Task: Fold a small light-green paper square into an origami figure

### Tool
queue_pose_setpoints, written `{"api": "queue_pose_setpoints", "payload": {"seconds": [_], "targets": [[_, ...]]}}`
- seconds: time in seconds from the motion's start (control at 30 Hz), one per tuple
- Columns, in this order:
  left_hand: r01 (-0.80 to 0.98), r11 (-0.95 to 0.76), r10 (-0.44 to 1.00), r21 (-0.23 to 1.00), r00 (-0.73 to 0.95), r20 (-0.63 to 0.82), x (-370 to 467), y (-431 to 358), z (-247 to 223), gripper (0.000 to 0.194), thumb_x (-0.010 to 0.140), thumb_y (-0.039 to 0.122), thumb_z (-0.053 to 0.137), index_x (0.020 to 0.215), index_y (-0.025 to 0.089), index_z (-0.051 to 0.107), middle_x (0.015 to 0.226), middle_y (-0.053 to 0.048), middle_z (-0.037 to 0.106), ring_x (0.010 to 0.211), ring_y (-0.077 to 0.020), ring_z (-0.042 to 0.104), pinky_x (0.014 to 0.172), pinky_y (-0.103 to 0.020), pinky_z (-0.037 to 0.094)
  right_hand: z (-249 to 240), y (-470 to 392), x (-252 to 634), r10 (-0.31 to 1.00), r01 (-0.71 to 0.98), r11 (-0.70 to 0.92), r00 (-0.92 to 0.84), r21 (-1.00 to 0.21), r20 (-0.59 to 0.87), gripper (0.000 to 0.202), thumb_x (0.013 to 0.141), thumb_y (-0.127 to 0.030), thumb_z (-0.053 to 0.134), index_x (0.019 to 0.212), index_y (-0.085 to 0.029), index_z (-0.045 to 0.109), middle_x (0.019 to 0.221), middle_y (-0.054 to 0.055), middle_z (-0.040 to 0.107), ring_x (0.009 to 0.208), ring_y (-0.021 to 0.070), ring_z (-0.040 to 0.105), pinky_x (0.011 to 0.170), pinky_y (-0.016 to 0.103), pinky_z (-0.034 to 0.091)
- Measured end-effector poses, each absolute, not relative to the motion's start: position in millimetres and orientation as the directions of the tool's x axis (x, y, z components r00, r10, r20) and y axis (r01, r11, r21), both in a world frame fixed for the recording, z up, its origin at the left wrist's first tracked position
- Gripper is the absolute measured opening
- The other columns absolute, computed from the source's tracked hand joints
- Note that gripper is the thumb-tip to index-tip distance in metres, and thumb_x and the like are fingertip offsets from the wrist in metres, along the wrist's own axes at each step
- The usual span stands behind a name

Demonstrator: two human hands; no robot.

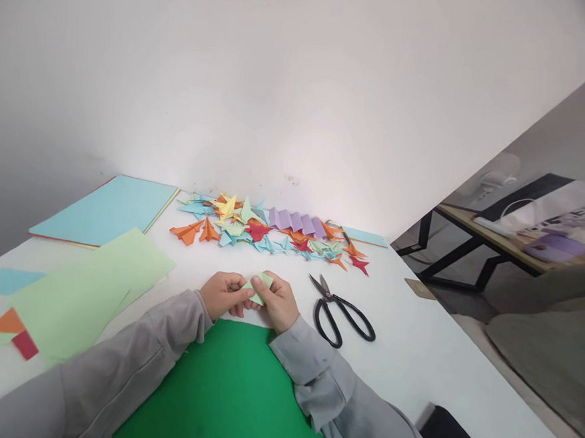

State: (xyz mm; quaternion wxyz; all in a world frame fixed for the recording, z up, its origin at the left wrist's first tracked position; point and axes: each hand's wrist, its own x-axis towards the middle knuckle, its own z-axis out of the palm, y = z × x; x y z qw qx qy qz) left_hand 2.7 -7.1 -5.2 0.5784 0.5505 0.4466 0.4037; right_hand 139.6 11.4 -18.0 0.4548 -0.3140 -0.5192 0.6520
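A small light green piece of paper [261, 290] is pinched between my two hands, above the front part of the white table [413, 361]. My left hand [224, 294] grips its left side with the thumb on top. On its right side, my right hand [280, 303] presses a thumb onto the paper. Black-handled scissors [337, 302] lie to the right of my hands, blades partly apart. Behind my hands many small folded paper pieces in several colours [256, 230] are spread near the wall, along with a pleated purple paper [297, 223].
Large light green sheets [82, 291] and a stack of blue-topped sheets [107, 209] lie at left, with orange [7, 321] and red scraps [25, 345]. A black object [452, 437] sits at front right. Green material [230, 395] is below my hands.
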Motion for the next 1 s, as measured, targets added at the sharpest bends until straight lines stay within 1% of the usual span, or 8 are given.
{"api": "queue_pose_setpoints", "payload": {"seconds": [0.17, 0.3, 0.43, 0.53, 0.63, 0.77, 0.83, 1.0], "targets": [[0.043, 0.079, 0.954, 0.996, 0.286, -0.088, 2.2, -7.5, -5.7, 0.035, 0.062, 0.044, 0.065, 0.057, 0.012, 0.051, 0.046, 0.001, 0.057, 0.036, -0.0079, 0.052, 0.036, -0.018, 0.039, -15.7, 8.1, 138.2, 0.922, -0.203, -0.004, -0.379, -0.979, 0.075, 0.035, 0.069, -0.047, 0.062, 0.060, -0.018, 0.045, 0.039, -0.006, 0.049, 0.036, 0.0087, 0.047, 0.034, 0.020, 0.033], [0.039, 0.086, 0.945, 0.996, 0.314, -0.094, 2.5, -7.9, -4.7, 0.037, 0.062, 0.045, 0.065, 0.055, 0.013, 0.048, 0.040, 0.002, 0.054, 0.034, -0.0078, 0.050, 0.035, -0.018, 0.038, -16.1, 8.1, 138.9, 0.938, -0.133, 0.032, -0.337, -0.991, 0.075, 0.035, 0.068, -0.047, 0.063, 0.059, -0.017, 0.046, 0.039, -0.007, 0.047, 0.035, 0.0077, 0.046, 0.033, 0.019, 0.033], [0.009, 0.083, 0.953, 0.997, 0.292, -0.082, 1.5, -6.2, -3.8, 0.039, 0.060, 0.047, 0.065, 0.056, 0.014, 0.047, 0.038, 0.003, 0.052, 0.034, -0.0084, 0.051, 0.035, -0.017, 0.037, -16.8, 9.7, 140.0, 0.923, -0.153, 0.022, -0.376, -0.988, 0.079, 0.034, 0.068, -0.047, 0.062, 0.062, -0.016, 0.049, 0.041, -0.006, 0.051, 0.035, 0.0074, 0.046, 0.035, 0.019, 0.035], [-0.024, 0.114, 0.955, 0.993, 0.276, -0.103, -0.1, -3.6, -3.9, 0.043, 0.058, 0.052, 0.065, 0.057, 0.013, 0.047, 0.042, 0.002, 0.055, 0.035, -0.0095, 0.052, 0.034, -0.018, 0.038, -17.4, 11.5, 140.1, 0.904, -0.193, 0.033, -0.413, -0.981, 0.112, 0.034, 0.068, -0.048, 0.062, 0.066, -0.017, 0.050, 0.044, -0.004, 0.055, 0.037, 0.0076, 0.047, 0.037, 0.020, 0.036], [-0.039, 0.143, 0.950, 0.989, 0.286, -0.126, -0.8, -1.7, -4.5, 0.046, 0.058, 0.057, 0.062, 0.058, 0.013, 0.049, 0.046, 0.000, 0.057, 0.035, -0.0098, 0.053, 0.033, -0.018, 0.039, -18.4, 13.0, 140.3, 0.904, -0.195, 0.057, -0.405, -0.979, 0.134, 0.033, 0.069, -0.048, 0.062, 0.066, -0.017, 0.050, 0.045, -0.005, 0.055, 0.036, 0.0072, 0.046, 0.036, 0.020, 0.035], [-0.021, 0.112, 0.954, 0.993, 0.283, -0.102, -0.6, -2.5, -4.8, 0.044, 0.060, 0.055, 0.061, 0.058, 0.013, 0.047, 0.044, 0.001, 0.055, 0.033, -0.0092, 0.052, 0.032, -0.018, 0.037, -18.8, 13.4, 141.2, 0.907, -0.180, 0.064, -0.400, -0.982, 0.132, 0.032, 0.070, -0.046, 0.062, 0.067, -0.017, 0.050, 0.044, -0.005, 0.055, 0.031, 0.0061, 0.043, 0.033, 0.019, 0.031], [-0.015, 0.086, 0.954, 0.996, 0.289, -0.078, -0.9, -3.6, -4.7, 0.043, 0.062, 0.055, 0.060, 0.058, 0.014, 0.046, 0.041, 0.002, 0.054, 0.033, -0.0092, 0.051, 0.032, -0.018, 0.036, -18.1, 12.9, 141.3, 0.905, -0.199, 0.036, -0.409, -0.979, 0.116, 0.032, 0.070, -0.046, 0.061, 0.067, -0.017, 0.050, 0.044, -0.004, 0.056, 0.029, 0.0061, 0.043, 0.031, 0.019, 0.029], [0.010, 0.055, 0.944, 0.998, 0.326, -0.055, -1.8, -6.1, -4.4, 0.041, 0.064, 0.053, 0.059, 0.059, 0.015, 0.045, 0.038, 0.003, 0.052, 0.033, -0.0089, 0.050, 0.035, -0.018, 0.036, -15.0, 10.3, 139.8, 0.917, -0.199, -0.018, -0.394, -0.980, 0.063, 0.034, 0.069, -0.049, 0.061, 0.067, -0.017, 0.053, 0.038, -0.004, 0.054, 0.030, 0.0079, 0.045, 0.031, 0.019, 0.034]]}}
